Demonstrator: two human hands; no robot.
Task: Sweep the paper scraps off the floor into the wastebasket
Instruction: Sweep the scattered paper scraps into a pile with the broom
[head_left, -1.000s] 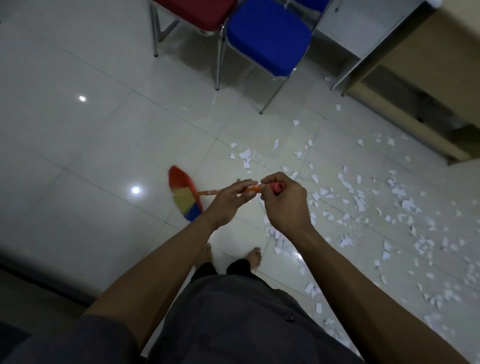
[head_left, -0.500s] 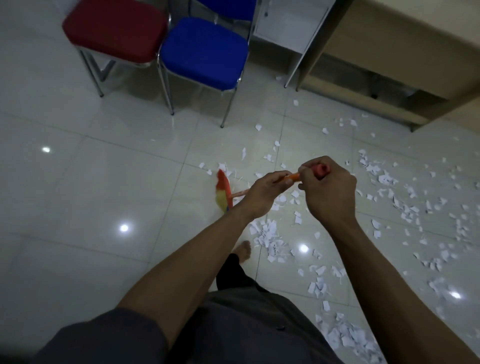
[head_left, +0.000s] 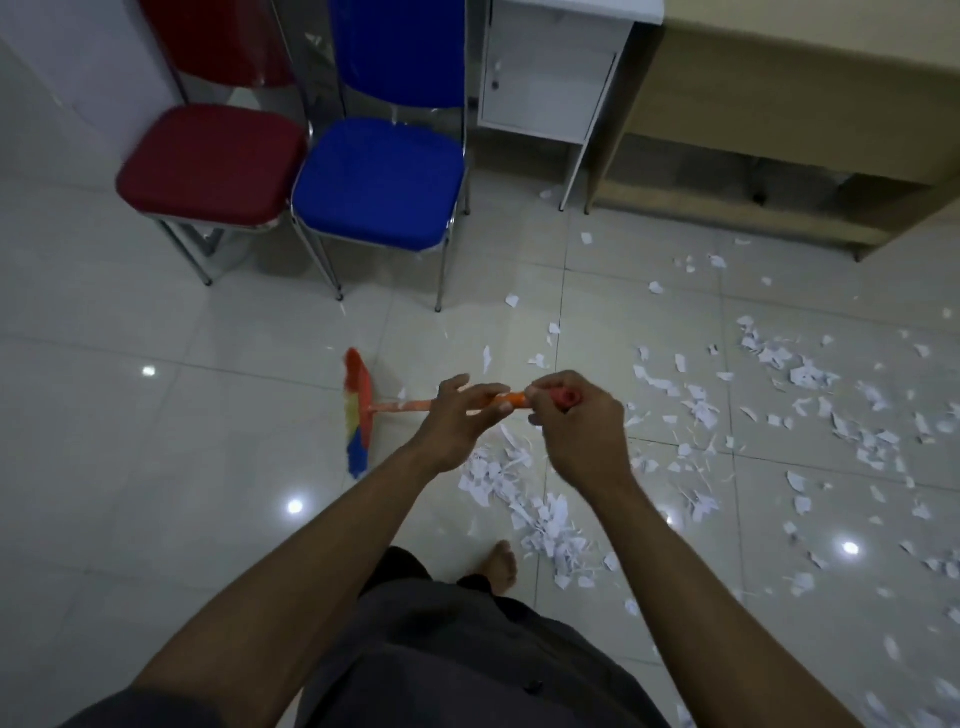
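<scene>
In the middle of the frame, the right hand (head_left: 574, 434) curls its fingers tight round the red end of the broom (head_left: 358, 408). The left hand (head_left: 454, 423) holds the stick with loose fingers. Paper scraps (head_left: 519, 486) lie on the floor (head_left: 156, 467), middle and right.

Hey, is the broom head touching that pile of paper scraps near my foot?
Apart. The head view shows the broom head out to the left, with bare tile between it and the scrap pile.
</scene>
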